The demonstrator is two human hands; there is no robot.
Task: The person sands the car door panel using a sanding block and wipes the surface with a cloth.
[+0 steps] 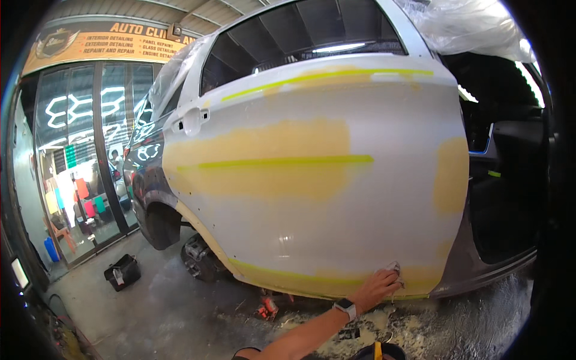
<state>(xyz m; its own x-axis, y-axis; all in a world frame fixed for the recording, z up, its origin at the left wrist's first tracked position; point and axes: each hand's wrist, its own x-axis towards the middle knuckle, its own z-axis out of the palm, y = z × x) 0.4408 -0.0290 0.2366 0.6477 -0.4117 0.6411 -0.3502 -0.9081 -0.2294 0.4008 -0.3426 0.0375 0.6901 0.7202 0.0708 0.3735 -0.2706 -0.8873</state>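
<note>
My left hand (376,287), with a watch on its wrist, reaches up to the lower edge of a car's rear door (390,204). Its fingers are closed on a crumpled whitish cloth (393,267), pressed against the door's low yellowish patch. Much of the cloth is hidden by the fingers. Grey-white primer and tan filler patches cover the door. Bright yellow-green strips run along it, one across the middle (276,162), one below the window (324,77) and one near the bottom edge. My right hand is out of view.
The car's rear wheel is off, baring the brake hub (204,257). An orange jack (267,307) stands beneath. Wet, pale-smeared floor (420,324) lies below the door. A black container (122,272) sits at left. Right of the door, the front doorway (504,180) gapes; plastic sheeting (474,27) hangs above.
</note>
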